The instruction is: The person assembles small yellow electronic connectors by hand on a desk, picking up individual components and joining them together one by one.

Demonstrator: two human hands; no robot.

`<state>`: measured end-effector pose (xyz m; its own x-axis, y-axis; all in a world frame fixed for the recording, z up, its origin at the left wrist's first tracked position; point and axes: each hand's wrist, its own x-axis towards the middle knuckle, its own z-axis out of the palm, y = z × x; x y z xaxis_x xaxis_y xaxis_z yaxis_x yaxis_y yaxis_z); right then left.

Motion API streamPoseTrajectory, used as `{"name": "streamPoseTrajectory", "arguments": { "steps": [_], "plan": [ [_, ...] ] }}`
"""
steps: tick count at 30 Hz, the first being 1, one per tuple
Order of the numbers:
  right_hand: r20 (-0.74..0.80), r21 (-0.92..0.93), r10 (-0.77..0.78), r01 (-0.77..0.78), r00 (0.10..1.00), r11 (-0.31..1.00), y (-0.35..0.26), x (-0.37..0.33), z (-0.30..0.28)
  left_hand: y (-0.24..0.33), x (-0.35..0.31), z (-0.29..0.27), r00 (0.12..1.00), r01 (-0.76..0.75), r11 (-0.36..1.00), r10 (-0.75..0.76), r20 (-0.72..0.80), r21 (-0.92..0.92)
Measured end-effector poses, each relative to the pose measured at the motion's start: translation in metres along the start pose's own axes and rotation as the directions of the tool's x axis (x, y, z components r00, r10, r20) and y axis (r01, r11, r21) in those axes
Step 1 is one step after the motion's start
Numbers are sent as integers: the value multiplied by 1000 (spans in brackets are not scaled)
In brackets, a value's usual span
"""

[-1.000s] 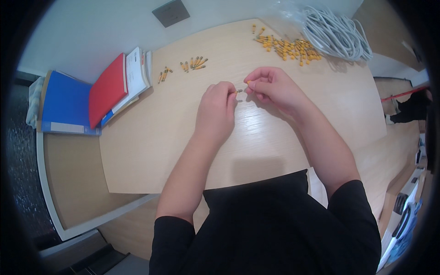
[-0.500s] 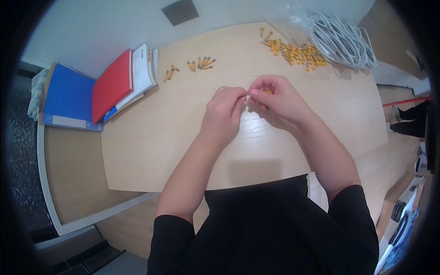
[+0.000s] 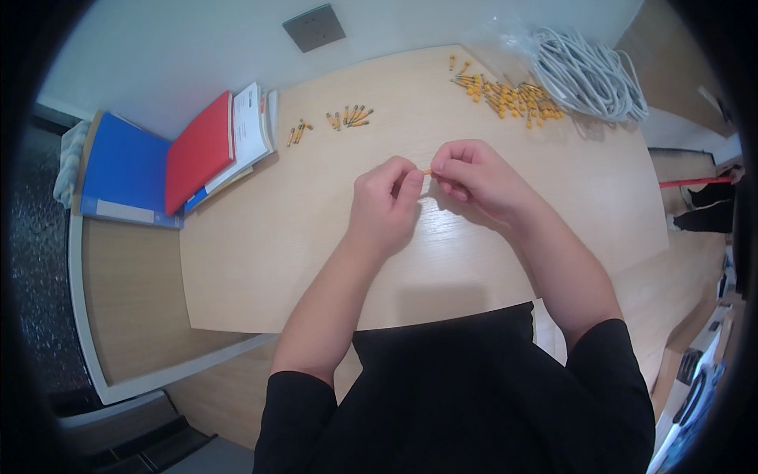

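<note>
Above the middle of the desk, my left hand (image 3: 388, 201) and my right hand (image 3: 480, 180) meet almost fingertip to fingertip. Between them shows a short, thin yellow-orange piece (image 3: 427, 171), pinched from both sides; its ends are hidden by my fingers. Similar small pieces, yellow with dark metal-looking tips, lie in a loose row (image 3: 350, 118) beyond my left hand, and a smaller cluster (image 3: 298, 131) sits left of that. Past my right hand spreads a heaped pile of yellow pieces with thin dark shafts (image 3: 513, 101).
A coil of grey cable (image 3: 591, 79) with clear plastic lies at the far right of the desk (image 3: 260, 261). Blue (image 3: 126, 170) and red folders (image 3: 199, 154) and papers (image 3: 246, 118) stand at the left. A wall socket plate (image 3: 314, 28) is behind. A person's dark-clothed legs (image 3: 707, 209) show far right.
My fingertips have shifted slightly, and the yellow-orange piece now shows between them, where a pale bit showed before. The view has tilted a little; the things on the desk lie as before.
</note>
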<state>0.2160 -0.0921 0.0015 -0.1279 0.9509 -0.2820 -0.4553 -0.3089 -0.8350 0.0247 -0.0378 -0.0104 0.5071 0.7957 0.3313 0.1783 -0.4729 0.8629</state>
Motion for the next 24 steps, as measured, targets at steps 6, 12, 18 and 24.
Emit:
{"name": "streamPoseTrajectory", "arguments": {
  "steps": [6,12,18,24],
  "plan": [
    [-9,-30,-29,28,1000,999,1,1,-3,5,-2,6,998,-39,996,35,47,77],
    [-10,-56,-37,37,999,998,-1,-1,-1,14,-2,7,993,-111,993,112,-34,28],
    [-9,-62,-6,6,1000,998,0,0,2,-4,-1,2,983,-183,971,175,59,157],
    [-12,-7,2,-2,1000,1000,2,-1,3,4,1,7,978,-201,971,206,-21,132]
  ]
}}
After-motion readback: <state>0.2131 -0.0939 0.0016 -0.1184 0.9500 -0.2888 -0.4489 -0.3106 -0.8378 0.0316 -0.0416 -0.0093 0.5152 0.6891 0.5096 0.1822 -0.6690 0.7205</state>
